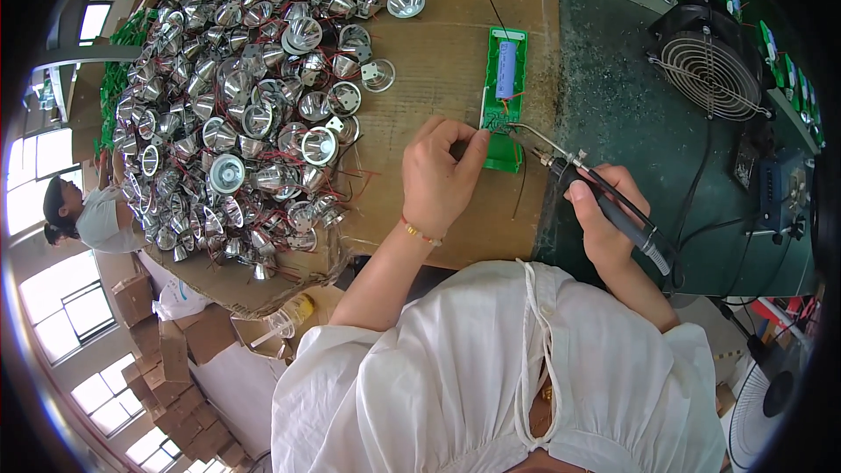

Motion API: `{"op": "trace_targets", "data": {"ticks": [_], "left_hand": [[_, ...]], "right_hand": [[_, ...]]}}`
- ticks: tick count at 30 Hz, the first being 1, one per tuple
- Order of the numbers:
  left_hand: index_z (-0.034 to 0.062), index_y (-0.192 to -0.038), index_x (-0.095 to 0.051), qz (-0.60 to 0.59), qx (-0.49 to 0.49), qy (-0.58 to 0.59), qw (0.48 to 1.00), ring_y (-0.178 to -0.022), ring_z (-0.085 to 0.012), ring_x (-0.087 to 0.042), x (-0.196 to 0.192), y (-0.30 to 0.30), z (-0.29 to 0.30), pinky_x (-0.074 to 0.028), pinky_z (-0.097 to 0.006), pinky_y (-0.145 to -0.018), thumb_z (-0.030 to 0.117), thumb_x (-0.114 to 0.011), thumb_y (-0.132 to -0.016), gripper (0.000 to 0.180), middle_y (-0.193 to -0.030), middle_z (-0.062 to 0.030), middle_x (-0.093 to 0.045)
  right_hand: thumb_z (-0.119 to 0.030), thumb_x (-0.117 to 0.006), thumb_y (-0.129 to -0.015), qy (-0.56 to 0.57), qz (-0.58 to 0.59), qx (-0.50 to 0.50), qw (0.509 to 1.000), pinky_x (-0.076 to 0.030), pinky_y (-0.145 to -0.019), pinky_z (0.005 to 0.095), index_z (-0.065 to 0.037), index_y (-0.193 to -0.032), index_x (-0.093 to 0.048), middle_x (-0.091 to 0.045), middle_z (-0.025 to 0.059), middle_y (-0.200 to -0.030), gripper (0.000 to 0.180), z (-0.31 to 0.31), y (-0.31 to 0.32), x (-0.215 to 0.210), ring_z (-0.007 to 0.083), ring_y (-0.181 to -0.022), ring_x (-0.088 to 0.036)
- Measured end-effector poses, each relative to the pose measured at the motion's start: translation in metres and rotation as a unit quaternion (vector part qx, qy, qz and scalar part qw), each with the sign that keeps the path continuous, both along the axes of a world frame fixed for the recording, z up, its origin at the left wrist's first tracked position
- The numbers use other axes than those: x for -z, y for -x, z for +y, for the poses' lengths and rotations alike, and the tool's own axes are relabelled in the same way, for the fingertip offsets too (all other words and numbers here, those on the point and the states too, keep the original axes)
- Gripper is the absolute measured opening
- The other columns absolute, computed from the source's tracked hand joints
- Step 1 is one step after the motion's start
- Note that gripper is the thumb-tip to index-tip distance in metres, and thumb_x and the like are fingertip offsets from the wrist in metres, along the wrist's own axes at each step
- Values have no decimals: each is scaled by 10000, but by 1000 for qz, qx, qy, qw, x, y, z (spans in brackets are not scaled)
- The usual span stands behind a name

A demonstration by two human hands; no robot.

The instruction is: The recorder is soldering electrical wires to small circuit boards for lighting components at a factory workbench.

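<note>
Iron (pixel 604 201) in right hand (pixel 609 219) | tip toward board (pixel 505 96) | left hand (pixel 438 180) beside

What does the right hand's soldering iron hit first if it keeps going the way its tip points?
Most likely the green circuit board. The right hand aims the soldering iron up and to the left, its tip at the board's lower end beside the left hand fingertips. Whether it already touches is unclear.

Left hand (pixel 438 177) covers the near end of the green circuit board (pixel 505 96) — the soldering iron (pixel 604 201) tip's contact point is too small to make out, and reflectors (pixel 236 105) deep in the pile bury one another.
</note>
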State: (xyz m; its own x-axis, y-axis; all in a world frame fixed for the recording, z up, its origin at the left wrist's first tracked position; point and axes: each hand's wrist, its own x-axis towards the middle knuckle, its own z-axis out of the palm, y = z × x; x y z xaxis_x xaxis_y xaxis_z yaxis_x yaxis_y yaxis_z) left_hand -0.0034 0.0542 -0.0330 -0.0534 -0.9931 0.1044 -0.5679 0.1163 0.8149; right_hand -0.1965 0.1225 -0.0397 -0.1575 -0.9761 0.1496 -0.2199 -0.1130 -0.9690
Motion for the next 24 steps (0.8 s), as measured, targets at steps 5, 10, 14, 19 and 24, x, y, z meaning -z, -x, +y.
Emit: {"op": "trace_targets", "data": {"ticks": [5,10,14,19,24], "left_hand": [[8,-687,-591,2,-3,2,1000,-567,-247,-531,1,-1,0,-413,-326,-522,116,-644,-761,141,-667,-111,-544],[7,-692,-594,4,-7,-8,1000,-561,-236,-535,1,-2,1,-417,-318,-520,115,-647,-759,138,-673,-108,-549],[1,-694,-606,22,-8,-1,1000,-572,-227,-545,0,-1,1,-424,-305,-530,113,-652,-751,134,-685,-106,-557],[-4,-686,-611,35,-16,-19,999,-574,-222,-551,0,-2,2,-429,-299,-537,109,-654,-740,132,-694,-106,-563],[-4,-685,-610,47,-23,-30,998,-569,-217,-551,1,-2,2,-430,-299,-537,107,-655,-734,129,-696,-104,-565]], "right_hand": [[-80,-598,-807,-25,-72,37,996,-476,-599,232,39,-892,-540,-597,88,-715,158,4,-2,-6,118,-640,-580],[-73,-600,-806,-31,-83,28,996,-477,-596,228,41,-890,-538,-603,97,-736,155,4,-2,-9,120,-641,-581],[-70,-603,-803,-27,-94,33,995,-477,-595,224,42,-884,-541,-603,96,-736,151,3,-2,-6,116,-635,-580],[-74,-655,-776,-10,-82,40,996,-405,-522,182,16,-848,-572,-585,25,-675,142,-4,-8,0,42,-579,-501],[-78,-651,-780,-29,-103,43,993,-405,-523,182,15,-847,-569,-583,18,-667,140,-8,-13,-2,39,-575,-498]]}}
